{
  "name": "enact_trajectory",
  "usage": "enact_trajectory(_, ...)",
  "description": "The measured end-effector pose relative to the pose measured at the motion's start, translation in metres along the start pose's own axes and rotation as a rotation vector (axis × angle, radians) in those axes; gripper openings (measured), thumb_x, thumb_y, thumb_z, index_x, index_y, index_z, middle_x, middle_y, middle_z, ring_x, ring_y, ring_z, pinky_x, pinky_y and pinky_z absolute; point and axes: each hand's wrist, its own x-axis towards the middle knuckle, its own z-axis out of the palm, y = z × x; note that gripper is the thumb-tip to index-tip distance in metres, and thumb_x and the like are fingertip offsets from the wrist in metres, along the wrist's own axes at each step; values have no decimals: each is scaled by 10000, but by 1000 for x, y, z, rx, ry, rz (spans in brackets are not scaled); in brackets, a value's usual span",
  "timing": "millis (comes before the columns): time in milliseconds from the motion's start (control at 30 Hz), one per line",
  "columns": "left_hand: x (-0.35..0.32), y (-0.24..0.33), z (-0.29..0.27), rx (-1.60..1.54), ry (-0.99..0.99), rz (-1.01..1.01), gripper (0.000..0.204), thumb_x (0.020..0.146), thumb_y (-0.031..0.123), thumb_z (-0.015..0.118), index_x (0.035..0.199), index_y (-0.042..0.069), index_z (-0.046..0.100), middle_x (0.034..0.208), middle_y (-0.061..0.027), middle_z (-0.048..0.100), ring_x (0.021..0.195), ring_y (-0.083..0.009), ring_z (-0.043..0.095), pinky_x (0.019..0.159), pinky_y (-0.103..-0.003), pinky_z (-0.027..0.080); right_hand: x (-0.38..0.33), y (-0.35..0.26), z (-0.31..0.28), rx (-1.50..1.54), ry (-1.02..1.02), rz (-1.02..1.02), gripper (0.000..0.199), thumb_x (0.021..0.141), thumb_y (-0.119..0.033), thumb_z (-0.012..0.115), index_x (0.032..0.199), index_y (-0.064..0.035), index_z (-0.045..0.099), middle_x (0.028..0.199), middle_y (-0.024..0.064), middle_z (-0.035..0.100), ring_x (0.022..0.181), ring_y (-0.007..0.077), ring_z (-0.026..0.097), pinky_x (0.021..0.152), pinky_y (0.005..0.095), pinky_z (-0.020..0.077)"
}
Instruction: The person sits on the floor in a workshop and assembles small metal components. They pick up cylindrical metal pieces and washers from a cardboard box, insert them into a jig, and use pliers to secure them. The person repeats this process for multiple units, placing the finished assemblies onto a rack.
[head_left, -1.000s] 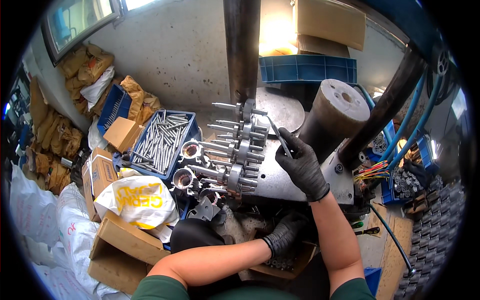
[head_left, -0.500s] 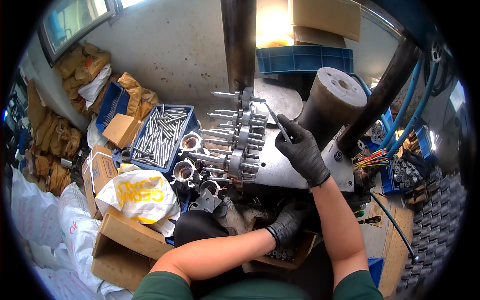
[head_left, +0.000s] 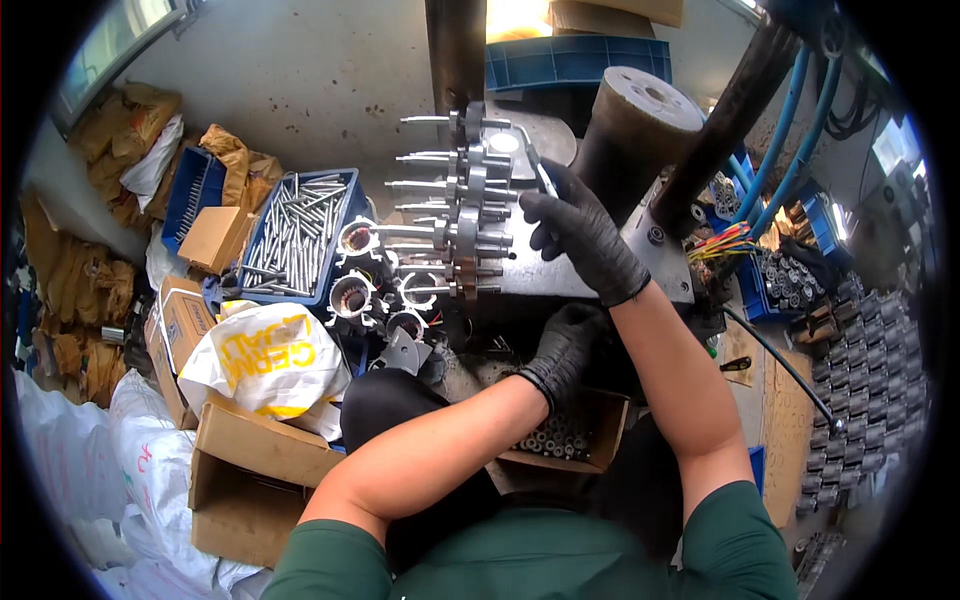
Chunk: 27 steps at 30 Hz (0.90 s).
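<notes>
My right hand (head_left: 585,235), in a black glove, is closed around a slim metal tool (head_left: 546,178) with a thin tip pointing up and away, just right of the stacked rotors. These rotors with shafts (head_left: 467,200) lie sideways in a row on the left side of the metal machine table (head_left: 540,270). My left hand (head_left: 572,345), also gloved in black, is curled at the front edge of the table, above a cardboard box (head_left: 600,440) of small round metal parts (head_left: 558,438). Its fingertips are hidden, and I cannot make out what they hold.
A blue crate of metal shafts (head_left: 300,235) stands left, with open motor housings (head_left: 352,295) beside it. A thick upright cylinder (head_left: 645,120) rises behind my right hand. Coloured wires (head_left: 722,240) and stacked metal parts (head_left: 870,380) are on the right. An open carton (head_left: 250,490) sits lower left.
The view has shifted, so the table and rotors sit higher in it. My left hand has risen from over the box toward the table's front edge. My right hand still grips the slim tool near the rotors.
</notes>
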Motion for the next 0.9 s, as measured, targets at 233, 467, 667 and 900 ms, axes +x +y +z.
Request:
enact_trajectory(233, -11, 26, 10, 101, 20, 61, 218, 926, 160, 681, 1100, 33, 647, 842, -64, 662, 750, -162, 626, 679, -326, 540, -35, -25, -40, 156, 38, 24, 482, 921, -416, 699, 1265, -104, 573, 905, 46, 632, 725, 144, 645, 616, 283, 512)
enact_trajectory(467, -18, 56, 13, -248, -120, 35, 89, 949, 121, 639, 1021, 121, 587, 899, -43, 615, 760, -141, 595, 614, -286, 512, -91, -29, -80, 181, 132, 52, 463, 1012, -418, 577, 1323, -77, 542, 934, 83, 638, 724, 137, 626, 631, 278, 511)
enact_trajectory(667, -22, 77, 12, -364, -163, 60, 131, 908, 82, 631, 1022, 53, 574, 1038, -130, 640, 955, -241, 644, 826, -383, 561, -135, -14, -96, -5, 217, 49, 654, 887, -255, 721, 1453, -28, 484, 1050, 49, 595, 802, 110, 616, 709, 255, 514)
enact_trajectory(900, -16, 88, 2, -271, -117, 137, 131, 891, 125, 657, 982, 80, 575, 1141, -127, 654, 1056, -253, 637, 948, -384, 513, -130, -5, -104, -985, 126, -422, 667, 686, 72, 681, 1329, -96, 621, 1071, 190, 618, 953, 350, 656, 827, 425, 565)
